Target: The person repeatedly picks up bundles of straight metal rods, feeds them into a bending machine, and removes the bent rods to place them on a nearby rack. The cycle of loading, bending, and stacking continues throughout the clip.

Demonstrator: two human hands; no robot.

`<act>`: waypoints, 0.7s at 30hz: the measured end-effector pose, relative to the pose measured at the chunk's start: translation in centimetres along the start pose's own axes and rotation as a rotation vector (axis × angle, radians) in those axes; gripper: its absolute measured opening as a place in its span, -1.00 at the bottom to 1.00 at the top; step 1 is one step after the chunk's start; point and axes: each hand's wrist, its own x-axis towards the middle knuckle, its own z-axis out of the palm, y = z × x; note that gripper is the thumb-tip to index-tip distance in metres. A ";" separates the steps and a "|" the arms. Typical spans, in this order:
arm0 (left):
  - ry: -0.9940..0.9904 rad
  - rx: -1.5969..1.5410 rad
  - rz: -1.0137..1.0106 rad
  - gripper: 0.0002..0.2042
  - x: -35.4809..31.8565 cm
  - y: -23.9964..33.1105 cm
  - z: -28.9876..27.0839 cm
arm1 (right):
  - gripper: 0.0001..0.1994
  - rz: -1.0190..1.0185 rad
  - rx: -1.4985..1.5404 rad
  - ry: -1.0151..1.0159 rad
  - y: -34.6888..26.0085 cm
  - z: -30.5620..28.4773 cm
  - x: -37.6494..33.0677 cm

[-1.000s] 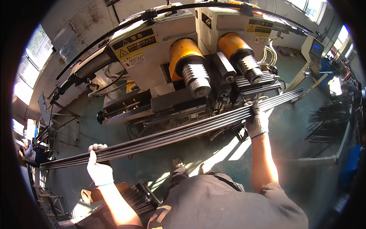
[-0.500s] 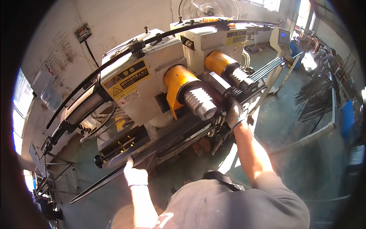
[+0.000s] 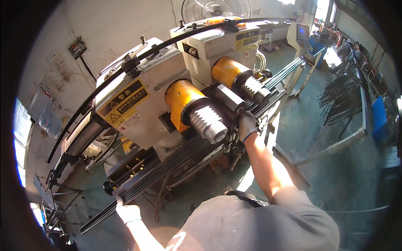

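Observation:
My left hand (image 3: 127,212), in a white work glove, grips a bundle of long dark metal rods (image 3: 151,175) near its lower left end. The thumb lies over the rods; the other fingers are mostly hidden beneath. My right hand (image 3: 247,126), also gloved, is closed at the machine's front edge, just below the end of a dark steel block (image 3: 229,98). What its fingers hold is hidden. Left of this hand a thick threaded shaft (image 3: 206,122) juts from a yellow sleeve (image 3: 181,97). A second threaded shaft (image 3: 256,90) stands beyond the block.
The pale machine (image 3: 144,94) with warning labels fills the middle. A black hose (image 3: 167,42) arches over it. More rods (image 3: 284,73) extend to the far right, near a control box (image 3: 300,35). A rod pile (image 3: 341,98) lies on a rack at right; a fan (image 3: 215,10) stands behind.
My left hand has moved left and down along the rods, toward their near end. The right hand stays by the block's end. The whole view has shifted slightly.

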 end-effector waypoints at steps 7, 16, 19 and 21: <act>-0.187 0.150 -0.174 -0.64 -4.9 -5.9 6.3 | -0.62 0.086 0.104 0.174 -0.8 1.8 -2.7; -0.127 0.105 0.035 -0.58 -3.9 -6.5 7.6 | -0.41 -0.087 -0.374 0.200 1.3 -5.2 -4.0; -0.006 0.132 0.064 -0.64 -3.6 -4.6 5.8 | -0.50 0.119 -0.109 0.095 0.8 -7.9 -5.5; -0.072 0.120 0.051 -0.65 -2.9 -5.8 5.5 | -0.50 0.166 -0.149 0.108 3.2 -11.8 -5.4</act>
